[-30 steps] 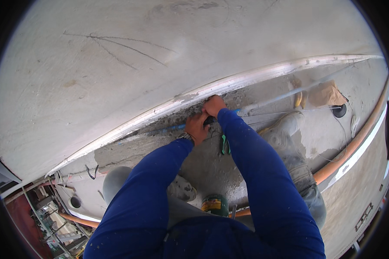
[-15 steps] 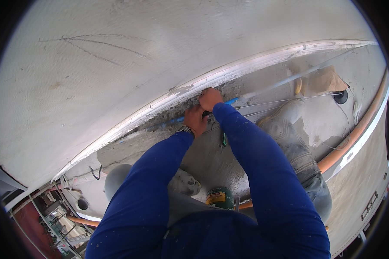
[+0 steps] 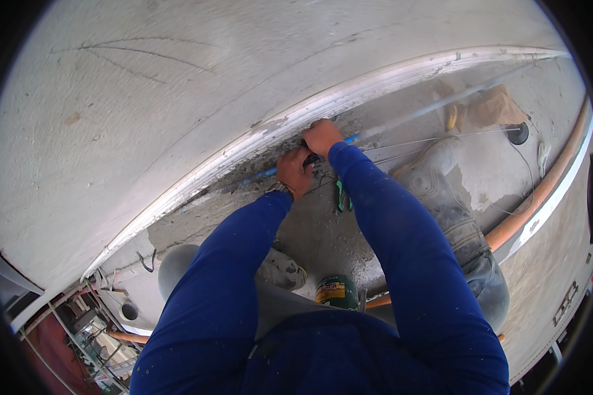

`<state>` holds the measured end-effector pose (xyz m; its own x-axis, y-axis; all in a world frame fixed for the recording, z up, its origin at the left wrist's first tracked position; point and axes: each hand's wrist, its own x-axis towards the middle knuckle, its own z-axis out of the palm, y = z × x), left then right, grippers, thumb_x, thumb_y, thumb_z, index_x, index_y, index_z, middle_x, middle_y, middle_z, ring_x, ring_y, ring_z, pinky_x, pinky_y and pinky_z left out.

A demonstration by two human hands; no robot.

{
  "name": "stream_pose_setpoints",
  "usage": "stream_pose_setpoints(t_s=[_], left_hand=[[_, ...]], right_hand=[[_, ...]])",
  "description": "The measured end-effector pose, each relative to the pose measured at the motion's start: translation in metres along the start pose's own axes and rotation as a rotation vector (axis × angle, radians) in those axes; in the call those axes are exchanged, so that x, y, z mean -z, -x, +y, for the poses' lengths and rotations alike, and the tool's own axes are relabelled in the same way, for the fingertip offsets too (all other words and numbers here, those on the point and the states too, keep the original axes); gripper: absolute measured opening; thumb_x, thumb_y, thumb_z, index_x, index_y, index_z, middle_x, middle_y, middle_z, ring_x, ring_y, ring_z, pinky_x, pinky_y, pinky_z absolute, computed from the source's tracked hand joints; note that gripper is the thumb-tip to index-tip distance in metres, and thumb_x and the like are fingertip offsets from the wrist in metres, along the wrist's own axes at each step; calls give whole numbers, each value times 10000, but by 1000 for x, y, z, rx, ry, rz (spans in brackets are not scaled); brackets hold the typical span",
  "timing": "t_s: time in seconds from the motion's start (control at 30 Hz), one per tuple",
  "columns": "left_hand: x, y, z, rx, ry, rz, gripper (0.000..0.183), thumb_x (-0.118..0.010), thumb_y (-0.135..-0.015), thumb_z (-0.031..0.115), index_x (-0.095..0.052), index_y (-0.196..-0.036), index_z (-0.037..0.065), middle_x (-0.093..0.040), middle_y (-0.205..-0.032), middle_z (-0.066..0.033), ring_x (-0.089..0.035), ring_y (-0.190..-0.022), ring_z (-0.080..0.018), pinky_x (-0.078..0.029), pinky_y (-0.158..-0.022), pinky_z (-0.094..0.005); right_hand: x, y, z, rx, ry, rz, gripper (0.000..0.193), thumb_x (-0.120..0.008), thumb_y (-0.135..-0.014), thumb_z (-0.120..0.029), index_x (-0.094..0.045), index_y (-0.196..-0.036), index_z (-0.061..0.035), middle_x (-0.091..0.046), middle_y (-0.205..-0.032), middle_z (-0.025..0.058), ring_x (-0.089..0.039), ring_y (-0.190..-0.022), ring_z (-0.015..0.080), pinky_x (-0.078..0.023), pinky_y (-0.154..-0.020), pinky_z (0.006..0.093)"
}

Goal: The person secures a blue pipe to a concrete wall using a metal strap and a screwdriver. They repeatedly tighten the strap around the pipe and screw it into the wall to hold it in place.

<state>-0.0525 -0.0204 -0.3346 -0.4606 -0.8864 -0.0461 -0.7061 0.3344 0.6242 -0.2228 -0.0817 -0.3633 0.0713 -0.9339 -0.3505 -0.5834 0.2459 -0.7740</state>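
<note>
Both my hands are close together over a thin blue pipe (image 3: 263, 174) that lies along the foot of the wall. My left hand (image 3: 292, 170), a watch (image 3: 281, 188) at its wrist, has its fingers curled in by the pipe. Just above it and to the right, my right hand (image 3: 323, 137) is closed in a fist. A small dark piece (image 3: 311, 159) shows between the hands; its kind and what the fingers grip are hidden. Under my right forearm, a tool with green handles (image 3: 340, 196) lies on the grey floor.
Thin wires (image 3: 435, 139) stretch right toward a black round fitting (image 3: 518, 134). Near it lie brown paper (image 3: 497, 107) and a yellow object (image 3: 451, 117). A green can (image 3: 337, 291) stands between my legs. White ridged trim (image 3: 349, 99) borders the wall; an orange pipe (image 3: 540, 197) curves at right.
The view has tilted a little, so the wall and hands sit higher. My hands stay at the pipe, with slightly more of the dark piece and green-handled tool showing.
</note>
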Motion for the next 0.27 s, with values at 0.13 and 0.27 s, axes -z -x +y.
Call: stream_pose_setpoints(t_s=[0.13, 0.27], left_hand=[[-2, -3, 4, 29, 13, -72, 488, -806, -836, 82, -680, -1304, 139, -721, -1210, -174, -686, -1120, -417, -476, -966, -547], [-13, -2, -8, 6, 136, -60, 521, -785, -866, 114, -657, -1371, 139, -721, -1264, -186, -688, -1163, -418, -466, -1018, -521]], right_hand=[[39, 24, -33, -78, 261, 13, 317, -683, -894, -268, -801, -983, 12, -781, -1033, 255, -759, -1005, 433, -599, -939, 506], [66, 16, -28, -163, 277, -110, 326, -714, -877, -300, -828, -1044, -44, -753, -1260, 254, -739, -1169, 430, -589, -1013, 461]])
